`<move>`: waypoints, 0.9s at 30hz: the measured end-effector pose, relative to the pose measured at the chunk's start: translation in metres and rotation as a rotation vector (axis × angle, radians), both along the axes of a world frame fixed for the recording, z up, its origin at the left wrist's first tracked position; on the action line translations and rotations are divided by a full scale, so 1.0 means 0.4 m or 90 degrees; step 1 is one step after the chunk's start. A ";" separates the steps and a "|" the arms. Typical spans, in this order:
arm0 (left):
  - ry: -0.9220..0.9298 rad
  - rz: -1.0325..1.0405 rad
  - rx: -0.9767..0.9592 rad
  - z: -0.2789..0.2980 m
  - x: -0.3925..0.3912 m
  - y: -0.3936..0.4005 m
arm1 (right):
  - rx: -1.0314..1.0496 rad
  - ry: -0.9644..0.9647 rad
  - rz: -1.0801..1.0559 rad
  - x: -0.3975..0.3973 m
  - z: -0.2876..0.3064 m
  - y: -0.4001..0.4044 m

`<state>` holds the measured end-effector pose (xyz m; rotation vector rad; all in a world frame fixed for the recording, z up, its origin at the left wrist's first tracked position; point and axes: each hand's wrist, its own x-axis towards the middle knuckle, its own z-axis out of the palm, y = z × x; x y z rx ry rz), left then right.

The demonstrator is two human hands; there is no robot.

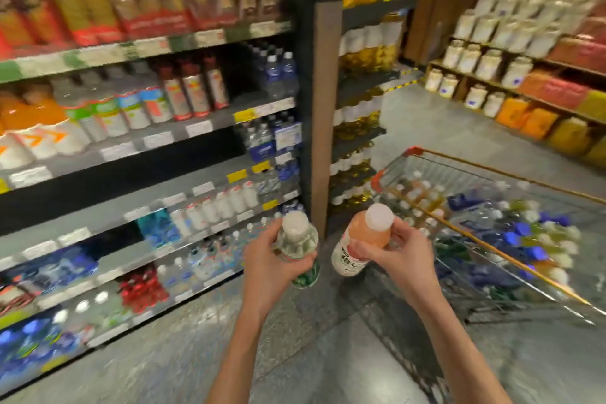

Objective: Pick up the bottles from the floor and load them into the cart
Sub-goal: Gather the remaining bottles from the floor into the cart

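Gripping bottles: left hand [267, 264] clear bottle [298, 239], right hand [405, 252] orange bottle [367, 233].

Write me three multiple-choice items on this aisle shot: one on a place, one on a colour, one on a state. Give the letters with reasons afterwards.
1. Where does the shopping cart stand relative to the person's hands?
A. ahead and to the right
B. behind the shelves on the left
C. directly under the left hand

2. What colour is the drink in the bottle held by the right hand?
A. dark blue
B. orange-pink
C. black

3. What is the left hand doing?
A. hanging empty
B. pushing the cart handle
C. holding a clear bottle with a white cap

Answers:
1 A, the cart's wire basket fills the right side past the right hand.
2 B, the orange-pink bottle shows that tint under its white cap.
3 C, its fingers curl round the clear bottle, which has a green label.
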<state>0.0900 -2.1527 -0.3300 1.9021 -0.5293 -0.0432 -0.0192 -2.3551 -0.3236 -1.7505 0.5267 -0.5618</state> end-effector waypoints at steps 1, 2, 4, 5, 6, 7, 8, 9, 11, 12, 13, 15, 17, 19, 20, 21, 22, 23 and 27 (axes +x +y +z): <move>0.001 -0.009 0.000 0.004 -0.003 -0.058 | -0.004 -0.001 -0.016 -0.012 0.005 -0.053; 0.002 -0.018 -0.002 0.009 -0.007 -0.116 | -0.008 -0.003 -0.029 -0.024 0.007 -0.107; 0.000 -0.031 -0.004 0.016 -0.016 -0.229 | -0.017 -0.008 -0.055 -0.050 0.007 -0.216; 0.001 -0.035 -0.003 0.017 -0.020 -0.284 | -0.024 -0.007 -0.069 -0.062 0.005 -0.271; 0.008 -0.042 -0.002 0.018 -0.024 -0.336 | -0.030 -0.003 -0.079 -0.076 0.004 -0.323; 0.019 -0.049 -0.001 0.018 -0.025 -0.388 | -0.038 -0.003 -0.090 -0.090 0.006 -0.374; 0.027 -0.056 0.001 0.015 -0.026 -0.438 | -0.047 -0.004 -0.100 -0.103 0.006 -0.423; 0.031 -0.063 0.001 0.013 -0.025 -0.484 | -0.055 -0.003 -0.110 -0.114 0.007 -0.468; 0.026 -0.082 0.009 0.008 -0.020 -0.570 | -0.053 0.002 -0.138 -0.137 0.002 -0.552; 0.028 -0.089 0.016 0.005 -0.019 -0.613 | -0.045 0.004 -0.151 -0.148 -0.002 -0.592; 0.031 -0.095 0.020 0.003 -0.017 -0.654 | -0.040 0.009 -0.166 -0.159 -0.004 -0.630; 0.028 -0.114 0.030 -0.002 -0.007 -0.732 | -0.041 0.021 -0.197 -0.176 -0.010 -0.699; 0.020 -0.141 0.046 -0.010 0.010 -0.810 | -0.052 0.033 -0.229 -0.185 -0.018 -0.763; 0.015 -0.171 0.060 -0.019 0.032 -0.885 | -0.049 0.041 -0.260 -0.186 -0.035 -0.823; 0.012 -0.184 0.068 -0.024 0.045 -0.925 | -0.047 0.042 -0.271 -0.184 -0.047 -0.854; 0.013 -0.196 0.071 -0.032 0.059 -0.963 | -0.045 0.047 -0.280 -0.179 -0.058 -0.884; 0.016 -0.204 0.067 -0.040 0.074 -1.001 | -0.043 0.052 -0.291 -0.171 -0.068 -0.911; 0.021 -0.211 0.058 -0.050 0.091 -1.040 | -0.043 0.059 -0.304 -0.162 -0.078 -0.940; 0.016 -0.251 0.065 -0.090 0.161 -1.180 | -0.047 0.096 -0.350 -0.113 -0.106 -1.042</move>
